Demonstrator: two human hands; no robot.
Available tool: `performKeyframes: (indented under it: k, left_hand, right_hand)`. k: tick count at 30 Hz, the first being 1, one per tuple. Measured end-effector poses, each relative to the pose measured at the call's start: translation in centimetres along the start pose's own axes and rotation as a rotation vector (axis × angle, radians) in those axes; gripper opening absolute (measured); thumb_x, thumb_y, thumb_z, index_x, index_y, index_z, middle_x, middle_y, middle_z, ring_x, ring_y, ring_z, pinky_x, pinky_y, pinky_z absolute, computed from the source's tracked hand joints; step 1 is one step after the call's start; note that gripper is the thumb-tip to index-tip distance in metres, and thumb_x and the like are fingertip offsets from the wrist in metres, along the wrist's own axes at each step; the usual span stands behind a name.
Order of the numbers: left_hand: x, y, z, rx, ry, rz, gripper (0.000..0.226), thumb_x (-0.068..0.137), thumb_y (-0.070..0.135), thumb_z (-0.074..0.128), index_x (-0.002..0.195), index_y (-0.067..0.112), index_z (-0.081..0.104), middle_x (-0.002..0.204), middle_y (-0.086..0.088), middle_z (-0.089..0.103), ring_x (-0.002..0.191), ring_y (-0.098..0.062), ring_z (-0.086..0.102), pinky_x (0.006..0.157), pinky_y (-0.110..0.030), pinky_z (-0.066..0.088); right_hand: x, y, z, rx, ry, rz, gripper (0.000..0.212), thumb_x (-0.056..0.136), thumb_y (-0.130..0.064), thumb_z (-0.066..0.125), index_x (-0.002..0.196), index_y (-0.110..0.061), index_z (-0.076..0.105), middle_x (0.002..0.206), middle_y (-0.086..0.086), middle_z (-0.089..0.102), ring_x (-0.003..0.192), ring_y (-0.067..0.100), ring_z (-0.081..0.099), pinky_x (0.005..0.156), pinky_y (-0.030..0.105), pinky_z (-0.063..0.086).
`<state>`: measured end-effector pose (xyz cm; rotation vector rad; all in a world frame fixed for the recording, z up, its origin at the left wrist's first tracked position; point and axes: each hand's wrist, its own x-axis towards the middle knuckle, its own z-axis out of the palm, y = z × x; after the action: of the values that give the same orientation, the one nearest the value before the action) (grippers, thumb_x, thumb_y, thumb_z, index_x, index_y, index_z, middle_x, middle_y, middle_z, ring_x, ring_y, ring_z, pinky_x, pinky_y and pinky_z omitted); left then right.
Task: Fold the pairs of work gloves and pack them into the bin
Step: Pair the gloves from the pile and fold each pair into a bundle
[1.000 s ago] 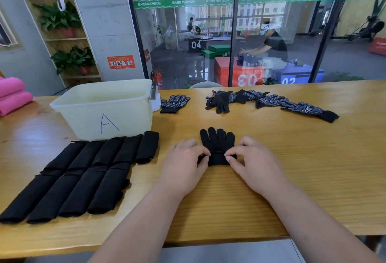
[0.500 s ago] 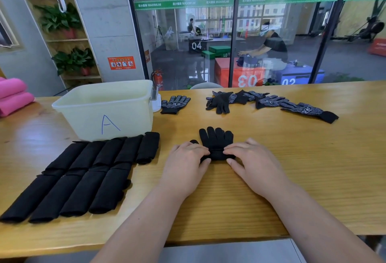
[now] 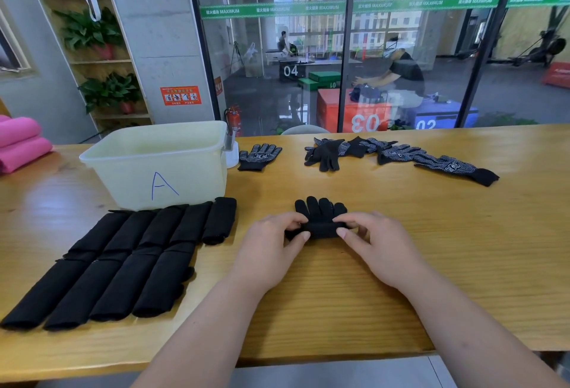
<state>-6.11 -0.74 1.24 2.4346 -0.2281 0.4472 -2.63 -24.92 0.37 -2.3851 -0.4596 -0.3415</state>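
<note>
Rolling a glove pair at mid-worktop, the left hand and right hand pinch its near fold. Folded pairs lie left beside the bin, none visibly packed. Loose gloves wait far right.

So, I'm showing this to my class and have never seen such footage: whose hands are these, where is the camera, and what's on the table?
There is no machine: a person wears a camera on the head, looking forward and down, so you see their own arms. The left hand and right hand both pinch the near end of a black glove, partly rolled, on a wooden table. To the left lie folded gloves in two rows, in front of a pale bin marked A. Further back lie loose dotted gloves, not yet folded.
</note>
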Motion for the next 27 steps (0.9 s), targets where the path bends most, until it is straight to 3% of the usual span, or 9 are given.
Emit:
performKeyframes:
  k: [6, 10, 14, 17, 19, 23, 27]
  left_hand:
    - [0.1, 0.1, 0.0, -0.064, 0.007, -0.027, 0.029, 0.102, 0.043, 0.066, 0.131, 0.045, 0.065, 0.112, 0.015, 0.070, 0.109, 0.001, 0.061, 0.094, -0.022, 0.048]
    - [0.7, -0.2, 0.6, 0.012, 0.042, 0.027, 0.027, 0.102, 0.034, 0.067, 0.129, 0.040, 0.067, 0.113, 0.022, 0.065, 0.103, 0.000, 0.060, 0.090, -0.026, 0.053]
    - [1.0, -0.4, 0.9, 0.082, 0.064, 0.108, 0.024, 0.103, 0.025, 0.065, 0.123, 0.035, 0.071, 0.124, 0.026, 0.058, 0.102, -0.001, 0.061, 0.085, -0.026, 0.055]
    - [0.9, -0.2, 1.0, 0.159, 0.072, 0.155, 0.024, 0.104, 0.022, 0.061, 0.122, 0.031, 0.076, 0.129, 0.023, 0.064, 0.110, -0.004, 0.063, 0.088, -0.028, 0.055]
    - [0.7, 0.0, 1.0, 0.208, 0.036, 0.169, 0.028, 0.107, 0.028, 0.057, 0.131, 0.028, 0.073, 0.134, 0.019, 0.066, 0.120, -0.008, 0.061, 0.096, -0.030, 0.053]
    - [0.1, 0.2, 0.9, 0.273, -0.069, 0.154, 0.048, 0.110, 0.045, 0.049, 0.154, 0.027, 0.054, 0.156, 0.014, 0.052, 0.144, -0.008, 0.045, 0.117, -0.032, 0.040]
    - [0.1, 0.3, 1.0, 0.300, -0.101, 0.132, 0.057, 0.108, 0.051, 0.048, 0.160, 0.027, 0.045, 0.164, 0.013, 0.043, 0.151, -0.007, 0.038, 0.123, -0.031, 0.035]
  right_hand:
    - [0.4, -0.3, 0.2, 0.071, 0.031, 0.032, 0.025, 0.100, -0.047, 0.065, 0.125, -0.047, 0.068, 0.092, -0.030, 0.072, 0.084, 0.002, 0.062, 0.082, 0.033, 0.052]
    - [0.7, -0.9, 0.7, -0.160, 0.115, 0.006, 0.027, 0.100, -0.050, 0.061, 0.126, -0.045, 0.064, 0.089, -0.026, 0.065, 0.088, 0.001, 0.054, 0.075, 0.029, 0.049]
    - [1.0, -1.3, 1.0, -0.311, 0.218, -0.078, 0.023, 0.095, -0.037, 0.073, 0.118, -0.038, 0.071, 0.110, -0.021, 0.057, 0.104, 0.008, 0.055, 0.067, 0.028, 0.050]
    - [0.9, -0.8, 1.1, -0.388, 0.231, -0.177, 0.022, 0.092, -0.019, 0.078, 0.107, -0.035, 0.081, 0.120, -0.021, 0.066, 0.105, 0.011, 0.055, 0.063, 0.031, 0.055]
    - [0.6, -0.8, 1.2, -0.426, 0.187, -0.205, 0.029, 0.092, -0.014, 0.073, 0.110, -0.034, 0.082, 0.125, -0.024, 0.069, 0.106, 0.010, 0.054, 0.070, 0.030, 0.055]
    - [-0.2, -1.3, 1.1, -0.434, 0.088, -0.167, 0.039, 0.099, -0.024, 0.055, 0.130, -0.037, 0.074, 0.136, -0.026, 0.065, 0.115, 0.007, 0.051, 0.089, 0.031, 0.052]
    - [-0.2, -1.8, 1.0, -0.445, 0.016, -0.122, 0.043, 0.102, -0.034, 0.047, 0.140, -0.040, 0.066, 0.145, -0.028, 0.058, 0.120, 0.006, 0.049, 0.095, 0.030, 0.051]
